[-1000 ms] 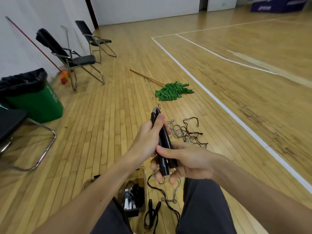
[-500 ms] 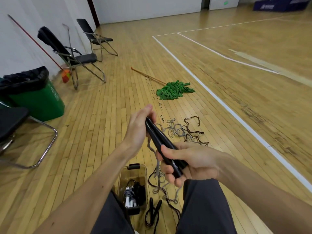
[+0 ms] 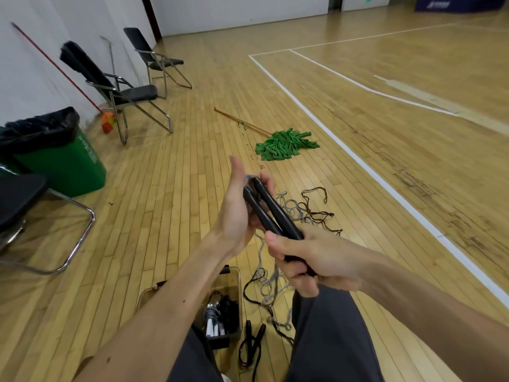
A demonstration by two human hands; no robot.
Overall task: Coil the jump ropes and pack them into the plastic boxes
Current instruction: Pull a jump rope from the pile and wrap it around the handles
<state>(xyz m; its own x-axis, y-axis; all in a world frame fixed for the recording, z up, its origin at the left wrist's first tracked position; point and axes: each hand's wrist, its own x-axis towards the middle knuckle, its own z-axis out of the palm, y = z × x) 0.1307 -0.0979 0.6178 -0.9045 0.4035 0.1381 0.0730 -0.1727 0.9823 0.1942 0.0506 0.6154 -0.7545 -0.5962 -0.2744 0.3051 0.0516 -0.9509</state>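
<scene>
My right hand (image 3: 311, 260) grips two black plastic handles (image 3: 275, 216), my left hand (image 3: 237, 213) curls round their tops; the thin grey cord (image 3: 289, 208) should wind tight and even.

Floor: pale wooden boards (image 3: 170, 205) run away from me across the whole frame, shinier toward the upper right.
Court lines: white stripes (image 3: 344, 150) — one long diagonal on the right, others meeting in a corner at upper centre.
Walls: a white side wall (image 3: 33, 67) at upper left; a white far wall (image 3: 234, 12) along the top.
Seating: a black folding chair (image 3: 129, 92) at upper left, a second chair (image 3: 154, 57) behind it, a third chair (image 3: 19, 199) cut by the left edge.
Bin: a green bin (image 3: 63, 164) with a black liner, just beside the third chair.
Broom: a red-handled broom (image 3: 55, 67) leans on the side wall.
Mop: a green mop (image 3: 285, 144) lies mid-frame — wooden handle pointing upper left.
</scene>
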